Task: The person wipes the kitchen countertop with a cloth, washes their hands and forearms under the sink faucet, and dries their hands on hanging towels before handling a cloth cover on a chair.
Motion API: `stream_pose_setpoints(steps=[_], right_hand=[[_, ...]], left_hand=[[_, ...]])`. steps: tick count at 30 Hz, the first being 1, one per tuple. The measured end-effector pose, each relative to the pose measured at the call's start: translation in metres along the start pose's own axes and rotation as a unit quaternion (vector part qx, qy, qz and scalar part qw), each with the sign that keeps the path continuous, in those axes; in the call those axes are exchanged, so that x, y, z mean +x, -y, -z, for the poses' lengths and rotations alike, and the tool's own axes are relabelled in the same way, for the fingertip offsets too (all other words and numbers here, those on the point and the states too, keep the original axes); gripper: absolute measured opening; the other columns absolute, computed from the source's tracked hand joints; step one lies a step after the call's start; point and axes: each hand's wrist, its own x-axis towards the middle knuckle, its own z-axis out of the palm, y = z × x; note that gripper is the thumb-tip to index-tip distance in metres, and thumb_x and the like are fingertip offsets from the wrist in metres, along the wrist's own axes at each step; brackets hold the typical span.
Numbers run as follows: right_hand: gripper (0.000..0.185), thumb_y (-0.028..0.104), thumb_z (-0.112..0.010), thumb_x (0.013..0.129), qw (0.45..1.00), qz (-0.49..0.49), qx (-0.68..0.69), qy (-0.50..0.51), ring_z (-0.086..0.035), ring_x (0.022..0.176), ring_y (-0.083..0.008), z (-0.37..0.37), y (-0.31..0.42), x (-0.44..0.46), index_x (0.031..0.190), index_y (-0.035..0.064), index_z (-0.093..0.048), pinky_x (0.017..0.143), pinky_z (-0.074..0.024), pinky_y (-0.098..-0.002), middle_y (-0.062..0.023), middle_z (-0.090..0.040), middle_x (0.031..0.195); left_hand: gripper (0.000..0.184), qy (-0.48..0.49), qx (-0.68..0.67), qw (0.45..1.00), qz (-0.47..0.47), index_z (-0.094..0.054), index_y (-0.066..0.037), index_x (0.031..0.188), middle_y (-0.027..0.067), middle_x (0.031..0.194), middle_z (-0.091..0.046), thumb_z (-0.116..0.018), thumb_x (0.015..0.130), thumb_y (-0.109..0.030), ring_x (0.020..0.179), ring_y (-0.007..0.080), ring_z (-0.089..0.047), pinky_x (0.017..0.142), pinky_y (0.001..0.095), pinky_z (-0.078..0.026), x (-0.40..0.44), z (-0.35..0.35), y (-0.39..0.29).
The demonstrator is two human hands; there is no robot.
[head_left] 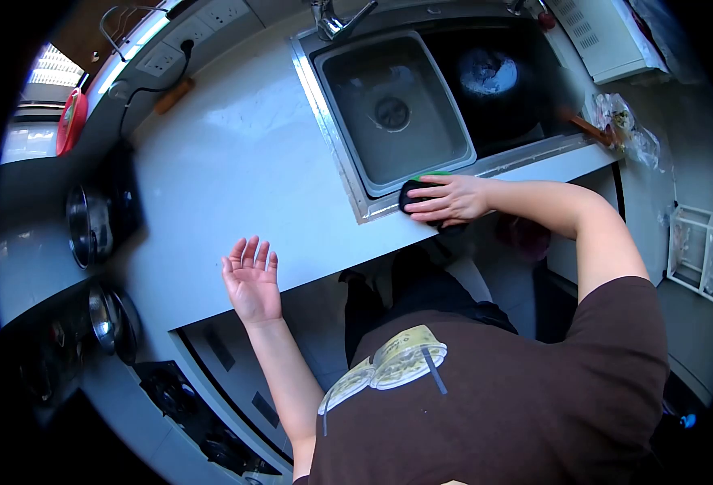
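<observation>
My right hand (pixel 447 200) lies over a black cloth-like item (pixel 410 196) with a green edge, pressing it on the sink's front rim beside the counter edge. Its fingers point left across the dark item. My left hand (pixel 253 284) is palm up near the counter's front edge, fingers spread a little, holding nothing. Behind my right hand is the sink's grey basin (pixel 372 121), with a round drain in its bottom. A metal rim (pixel 336 162) surrounds the sink.
A chrome faucet (pixel 334 23) stands behind the sink. To its right, a dark basin (pixel 526 97) holds something shiny. Clear plastic wrap (pixel 627 133) lies at the right. Metal bowls (pixel 90 226) sit at the left, below a red round item (pixel 71 121).
</observation>
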Motion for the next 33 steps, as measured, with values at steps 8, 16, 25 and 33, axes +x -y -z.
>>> stream_pose_setpoints(steps=[8, 16, 25, 33], right_hand=[[0.055, 0.017, -0.052, 0.085, 0.983, -0.136, -0.118, -0.039, -0.050, 0.108, -0.0282, 0.007, -0.034, -0.087, 0.138, 0.0106, -0.041, 0.095, -0.0390, -0.0426, -0.0136, -0.050, 0.124], [0.037, -0.001, -0.058, 0.081, 0.899, -0.183, -0.113, -0.381, -0.056, 0.096, -0.0284, 0.042, -0.025, 0.067, 0.117, 0.0062, -0.055, 0.082, -0.0500, -0.0357, -0.0151, -0.054, 0.108], [0.029, 0.016, -0.055, 0.080, 0.896, -0.006, -0.033, -0.443, -0.054, 0.102, -0.0256, 0.043, 0.054, 0.386, 0.107, 0.0059, -0.059, 0.083, -0.0453, -0.0363, -0.0118, -0.055, 0.115], [0.043, 0.025, -0.051, 0.084, 0.930, -0.085, -0.047, -0.354, -0.037, 0.132, -0.0305, -0.040, 0.112, 0.538, 0.121, 0.0024, -0.058, 0.109, -0.0245, -0.0530, -0.0139, -0.049, 0.133]], left_hand=[[0.040, 0.003, -0.017, 1.000, -0.025, -0.052, -0.006, 0.112, 0.0116, 0.115, -0.054, -0.040, 0.097, -0.041, 0.106, 0.0254, -0.052, 0.089, 0.0398, -0.044, 0.001, -0.015, -0.001], [0.038, -0.051, -0.059, 0.995, -0.060, -0.052, -0.005, 0.109, 0.0121, 0.112, -0.054, -0.040, 0.097, -0.039, 0.104, 0.0252, -0.052, 0.088, 0.0401, -0.044, 0.013, -0.011, -0.032], [0.037, -0.119, -0.066, 0.983, -0.125, -0.054, -0.006, 0.106, 0.0104, 0.108, -0.056, -0.040, 0.097, -0.039, 0.100, 0.0238, -0.054, 0.087, 0.0390, -0.044, -0.014, 0.072, -0.100], [0.036, -0.131, -0.045, 0.987, -0.088, -0.056, -0.006, 0.104, 0.0107, 0.106, -0.059, -0.042, 0.097, -0.038, 0.097, 0.0238, -0.057, 0.085, 0.0401, -0.048, -0.027, 0.133, -0.126]])
